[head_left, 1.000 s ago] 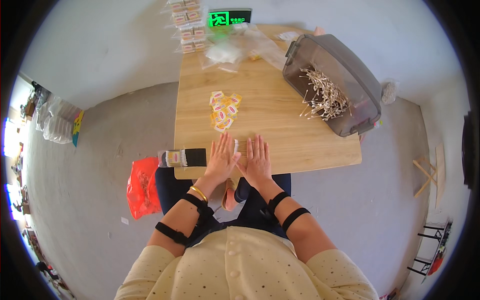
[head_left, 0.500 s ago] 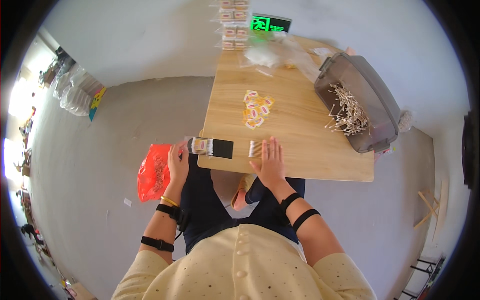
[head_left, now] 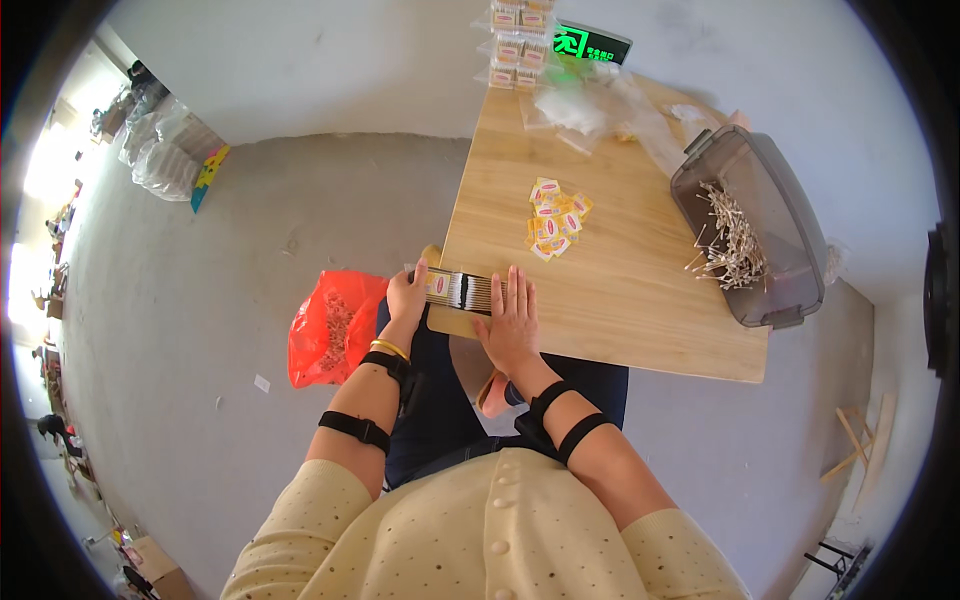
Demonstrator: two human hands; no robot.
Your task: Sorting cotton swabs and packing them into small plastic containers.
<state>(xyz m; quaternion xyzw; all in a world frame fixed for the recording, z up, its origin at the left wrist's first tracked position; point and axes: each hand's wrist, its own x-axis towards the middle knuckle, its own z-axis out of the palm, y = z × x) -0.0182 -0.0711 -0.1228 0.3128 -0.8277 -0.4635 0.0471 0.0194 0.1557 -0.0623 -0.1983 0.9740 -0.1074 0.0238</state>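
At the table's near left edge my left hand (head_left: 404, 298) is closed on the left end of a small clear plastic bag. A black strip (head_left: 458, 290) runs out of this bag. On its left part, beside my left fingers, sits a pack of cotton swabs (head_left: 437, 285) with a yellow and white label. A second row of loose cotton swabs (head_left: 479, 291) lies on the strip's right part. My right hand (head_left: 512, 322) lies flat with fingers stretched out against the right end of that row, partly covering it.
Yellow and white labels (head_left: 556, 217) are heaped mid-table. A grey bin (head_left: 790, 215) of loose swabs lies tipped at the right. Clear bags (head_left: 580, 108) and hanging swab packs (head_left: 516, 50) are at the back. A red bag (head_left: 312, 345) of swabs is left of the table.
My right hand has moved left, pushing the loose swab row onto the black strip, close to the labelled pack. The whole view has shifted a little.
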